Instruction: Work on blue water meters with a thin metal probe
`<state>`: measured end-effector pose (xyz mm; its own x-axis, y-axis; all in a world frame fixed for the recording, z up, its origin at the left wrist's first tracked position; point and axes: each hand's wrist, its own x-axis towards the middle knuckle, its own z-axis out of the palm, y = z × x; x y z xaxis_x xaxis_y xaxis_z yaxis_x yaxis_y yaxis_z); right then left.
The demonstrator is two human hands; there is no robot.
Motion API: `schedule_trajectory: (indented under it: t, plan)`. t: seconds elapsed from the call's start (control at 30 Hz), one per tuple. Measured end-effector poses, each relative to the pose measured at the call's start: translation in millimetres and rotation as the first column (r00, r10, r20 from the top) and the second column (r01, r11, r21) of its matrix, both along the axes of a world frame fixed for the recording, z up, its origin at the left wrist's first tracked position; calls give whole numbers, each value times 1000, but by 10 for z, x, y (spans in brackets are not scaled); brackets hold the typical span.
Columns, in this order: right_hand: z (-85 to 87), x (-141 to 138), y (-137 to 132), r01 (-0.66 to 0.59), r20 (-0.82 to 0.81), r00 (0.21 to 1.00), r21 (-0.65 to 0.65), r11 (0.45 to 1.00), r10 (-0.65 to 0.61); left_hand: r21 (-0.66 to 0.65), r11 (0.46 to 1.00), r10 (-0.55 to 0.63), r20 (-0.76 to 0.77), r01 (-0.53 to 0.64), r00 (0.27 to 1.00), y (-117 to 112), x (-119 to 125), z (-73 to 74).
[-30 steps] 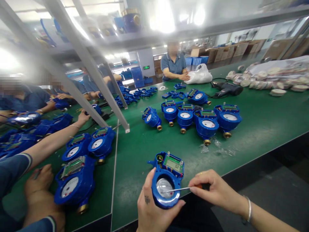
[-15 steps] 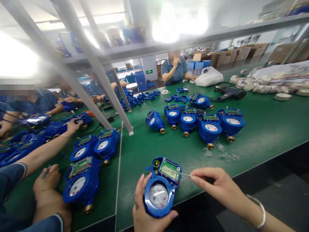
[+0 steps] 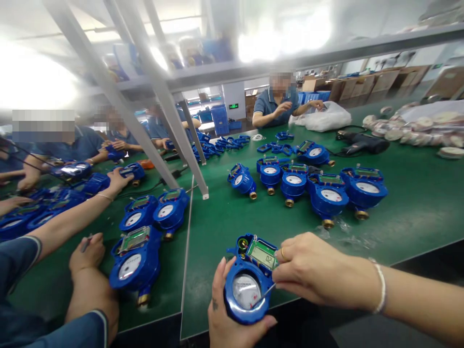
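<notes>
A blue water meter (image 3: pixel 250 280) with a round dial and a small green display rests at the near edge of the green table (image 3: pixel 409 203). My left hand (image 3: pixel 228 319) cups its lower left side, thumb along the body. Over the meter's right side my right hand (image 3: pixel 315 270) is closed in a pinch on a thin metal tool (image 3: pixel 264 295), whose tip lies on the dial face.
Several more blue meters (image 3: pixel 308 186) stand in a row mid-table, others (image 3: pixel 145 232) lie at the left by a co-worker's arms (image 3: pixel 72 222). A black heat gun (image 3: pixel 362 143), a white bag (image 3: pixel 326 118) and stacked round discs (image 3: pixel 416 125) lie farther back. Metal shelf struts (image 3: pixel 174 125) slant down at centre-left.
My right hand moved left and down over the meter, bringing the tool tip from the display's edge to the dial. The view shifted left.
</notes>
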<state>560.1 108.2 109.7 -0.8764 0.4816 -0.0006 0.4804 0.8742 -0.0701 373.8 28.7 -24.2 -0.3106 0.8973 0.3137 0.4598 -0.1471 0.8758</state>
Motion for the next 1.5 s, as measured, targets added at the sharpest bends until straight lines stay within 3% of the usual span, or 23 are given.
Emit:
schedule_trajectory:
  t: [0.07,0.13,0.2,0.33,0.4,0.57,0.73,0.9,1.07,1.17,1.27,1.37,1.43,1.5]
  plan:
    - [-262,18,-89,124,-170,977,-28,992,-127,15,1000,15,20,-15,1000,3,-1,-28]
    - [-486,42,-214,268,-340,905,-11,963,-256,32,999,26,29,-27,999,5,7,-47]
    - [-597,78,-331,355,-467,836,59,933,-289,43,998,38,36,-40,999,5,17,-48]
    - [-485,222,-428,432,-541,810,286,855,-228,14,998,58,70,-59,996,0,9,-8]
    - [-362,296,-436,451,-536,812,325,831,-231,-2,997,82,65,-83,994,-2,-1,12]
    - [-186,244,-496,365,-476,850,223,904,-226,21,997,78,40,-79,996,2,6,8]
    - [-319,7,-542,298,-428,889,265,917,-165,37,996,87,-24,-86,996,-1,39,-9]
    - [-514,-128,-581,330,-433,895,480,813,-108,33,992,122,-25,-121,992,-14,69,13]
    - [-480,-118,-612,469,-467,853,488,737,-234,21,995,92,47,-93,995,1,54,51]
    - [-416,-40,-630,479,-468,850,491,727,-244,24,995,98,52,-99,994,18,20,65]
    - [-354,72,-630,475,-522,822,413,777,-225,9,994,104,55,-104,993,30,-38,67]
    - [-357,208,-601,548,-667,671,153,822,-323,-40,995,94,92,-91,991,21,-52,38]
    - [-445,321,-589,611,-724,516,-64,789,-458,-47,995,96,96,-92,991,-5,5,-10]
    - [-618,444,-604,672,-722,351,-249,697,-596,0,994,106,64,-106,992,-28,79,-67]
